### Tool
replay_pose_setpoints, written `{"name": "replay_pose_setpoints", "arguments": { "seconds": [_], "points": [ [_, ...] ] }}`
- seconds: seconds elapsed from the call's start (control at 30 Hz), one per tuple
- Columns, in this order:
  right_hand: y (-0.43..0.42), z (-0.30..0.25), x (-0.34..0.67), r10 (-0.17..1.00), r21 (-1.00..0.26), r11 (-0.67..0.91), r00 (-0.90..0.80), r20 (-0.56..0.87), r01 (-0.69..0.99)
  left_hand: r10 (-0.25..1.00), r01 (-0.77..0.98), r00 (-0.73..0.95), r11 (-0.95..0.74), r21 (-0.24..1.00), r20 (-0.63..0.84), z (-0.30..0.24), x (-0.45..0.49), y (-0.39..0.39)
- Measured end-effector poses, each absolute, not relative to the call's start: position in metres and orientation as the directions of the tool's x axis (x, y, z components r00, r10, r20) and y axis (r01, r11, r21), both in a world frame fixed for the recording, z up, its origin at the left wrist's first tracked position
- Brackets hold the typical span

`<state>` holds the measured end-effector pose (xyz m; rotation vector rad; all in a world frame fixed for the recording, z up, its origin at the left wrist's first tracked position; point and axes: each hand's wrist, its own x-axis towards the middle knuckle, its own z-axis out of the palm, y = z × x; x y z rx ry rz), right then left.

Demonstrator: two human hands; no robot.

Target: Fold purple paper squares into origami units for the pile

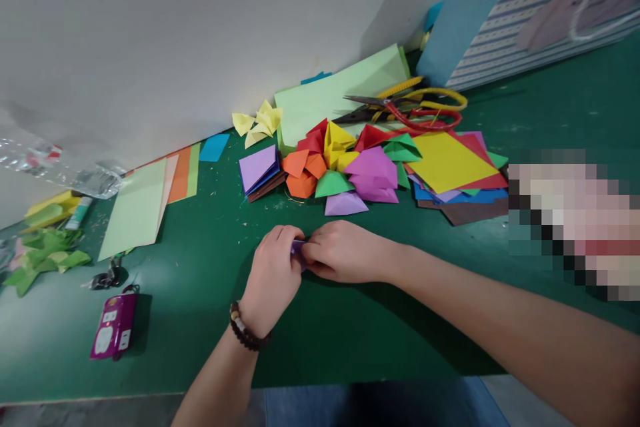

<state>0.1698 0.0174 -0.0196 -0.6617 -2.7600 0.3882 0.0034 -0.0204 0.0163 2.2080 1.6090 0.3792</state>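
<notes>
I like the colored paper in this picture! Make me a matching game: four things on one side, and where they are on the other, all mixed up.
Things:
1. red-handled scissors
2. beaded bracelet
3. purple paper
4. yellow paper sheet

Places:
A. pinched between the left hand and the right hand
B. around the left wrist
C. on top of the stack of colored paper
D. lying across the pale green sheet

Right pairs: 1-D, 2-B, 3-A, 4-C
</notes>
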Motion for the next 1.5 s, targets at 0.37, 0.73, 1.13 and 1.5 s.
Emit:
{"name": "replay_pose_setpoints", "arguments": {
  "seconds": [0.37, 0.73, 1.13, 1.5],
  "points": [
    [0.026, -0.014, 0.182, 0.744, -0.467, 0.636, -0.649, 0.159, 0.615, 0.944, 0.811, 0.326, -0.31, 0.496, 0.057, 0.015, 0.002, -0.017],
    [0.012, -0.003, 0.177, 0.628, -0.217, 0.776, -0.759, 0.175, 0.592, 0.97, 0.879, 0.219, -0.147, 0.453, -0.109, 0.016, -0.004, -0.017],
    [0.001, -0.013, 0.161, 0.525, -0.209, 0.839, -0.849, 0.066, 0.503, 0.965, 0.896, 0.251, -0.204, 0.395, -0.071, 0.016, -0.003, -0.018],
    [0.014, -0.001, 0.18, 0.8, -0.528, 0.575, -0.564, 0.204, 0.625, 0.956, 0.867, 0.289, -0.238, 0.437, -0.053, 0.023, -0.009, -0.015]
  ]
}}
